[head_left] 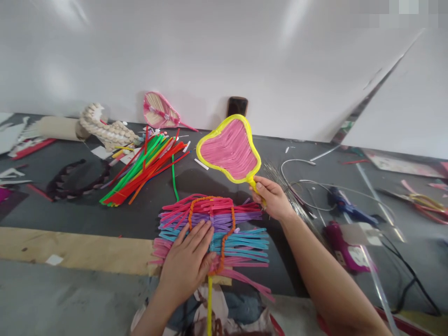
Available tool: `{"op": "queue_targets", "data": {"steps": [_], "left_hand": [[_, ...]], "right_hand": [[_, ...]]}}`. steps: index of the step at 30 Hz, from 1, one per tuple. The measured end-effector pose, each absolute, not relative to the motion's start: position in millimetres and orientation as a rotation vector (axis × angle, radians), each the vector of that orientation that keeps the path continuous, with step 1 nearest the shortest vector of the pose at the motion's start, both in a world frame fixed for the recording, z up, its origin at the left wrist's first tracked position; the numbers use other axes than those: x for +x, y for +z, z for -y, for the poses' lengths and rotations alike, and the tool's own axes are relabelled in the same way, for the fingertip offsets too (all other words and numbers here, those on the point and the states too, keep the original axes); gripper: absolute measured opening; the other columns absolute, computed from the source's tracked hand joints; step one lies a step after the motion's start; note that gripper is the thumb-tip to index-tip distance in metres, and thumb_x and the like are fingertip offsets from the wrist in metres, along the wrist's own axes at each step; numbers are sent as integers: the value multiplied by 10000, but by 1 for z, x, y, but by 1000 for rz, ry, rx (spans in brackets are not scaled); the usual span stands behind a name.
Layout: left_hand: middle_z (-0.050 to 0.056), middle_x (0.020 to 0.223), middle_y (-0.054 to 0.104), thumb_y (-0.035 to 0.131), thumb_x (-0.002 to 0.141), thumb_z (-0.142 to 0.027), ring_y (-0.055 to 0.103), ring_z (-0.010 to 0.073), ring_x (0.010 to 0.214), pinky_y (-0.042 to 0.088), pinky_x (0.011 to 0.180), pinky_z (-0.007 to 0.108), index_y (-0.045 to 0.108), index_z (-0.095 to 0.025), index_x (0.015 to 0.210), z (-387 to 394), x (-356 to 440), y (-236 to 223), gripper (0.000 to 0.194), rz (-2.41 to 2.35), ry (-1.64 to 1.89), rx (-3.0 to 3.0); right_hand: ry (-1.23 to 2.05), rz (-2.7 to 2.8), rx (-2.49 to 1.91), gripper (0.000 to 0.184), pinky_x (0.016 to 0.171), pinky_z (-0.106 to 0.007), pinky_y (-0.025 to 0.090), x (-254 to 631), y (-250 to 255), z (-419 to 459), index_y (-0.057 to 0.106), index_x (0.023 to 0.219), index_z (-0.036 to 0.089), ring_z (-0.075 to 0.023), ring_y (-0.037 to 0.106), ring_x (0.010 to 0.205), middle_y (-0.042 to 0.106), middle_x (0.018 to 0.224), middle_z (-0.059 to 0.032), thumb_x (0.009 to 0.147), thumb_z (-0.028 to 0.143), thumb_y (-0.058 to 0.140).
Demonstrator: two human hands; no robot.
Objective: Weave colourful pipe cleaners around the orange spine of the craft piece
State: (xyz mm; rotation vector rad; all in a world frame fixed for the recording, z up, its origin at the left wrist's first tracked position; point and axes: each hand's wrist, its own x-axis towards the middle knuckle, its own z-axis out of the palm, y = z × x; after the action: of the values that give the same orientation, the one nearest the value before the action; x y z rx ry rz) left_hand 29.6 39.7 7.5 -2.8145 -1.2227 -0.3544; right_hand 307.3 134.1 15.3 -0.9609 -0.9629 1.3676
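My right hand (271, 196) is closed around the yellow handle of a fan (229, 149) with a pink striped face and a fuzzy yellow rim, held up above the table. My left hand (191, 256) lies flat, fingers stretched, on a layer of pipe cleaners (245, 242) in bands of red, purple, blue and pink. An orange pipe-cleaner outline (229, 233) rests on these bands, partly hidden by the left hand. From its lower end a yellow stem (209, 303) runs toward my body.
Behind lie a bundle of coloured pipe cleaners (143, 172), a pink leaf-shaped fan (161, 110) and a phone (237, 107) against the wall. To the right are metal wires (285, 186), a blue glue gun (350, 205), a magenta device (345, 247) and scissors (420, 200).
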Motion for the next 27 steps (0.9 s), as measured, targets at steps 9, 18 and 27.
{"op": "queue_targets", "data": {"steps": [9,18,27], "left_hand": [[74,1474,468,440,955,-348,440,232,1353,232,1163,402,467,-141,1405,-40,30,8,496,1228,-388,-2821],[71,1475,468,436,959,-352,432,224,1361,237,1168,406,452,-164,1419,-39,30,6,497,1267,-390,-2830],[59,1490,449,429,965,-358,409,220,1375,223,1171,405,440,-158,1425,-39,29,7,502,1265,-356,-2836]], "right_hand": [[1386,953,-953,348,476,-250,301,307,16,-134,672,995,222,-54,425,489,634,740,9,726,420,770],[1358,997,-963,336,473,-241,324,306,16,-133,671,994,235,-54,432,485,639,744,10,736,432,755],[808,1335,-1260,332,633,-283,484,304,13,-133,659,1107,215,-124,558,678,665,872,-25,818,377,646]]}}
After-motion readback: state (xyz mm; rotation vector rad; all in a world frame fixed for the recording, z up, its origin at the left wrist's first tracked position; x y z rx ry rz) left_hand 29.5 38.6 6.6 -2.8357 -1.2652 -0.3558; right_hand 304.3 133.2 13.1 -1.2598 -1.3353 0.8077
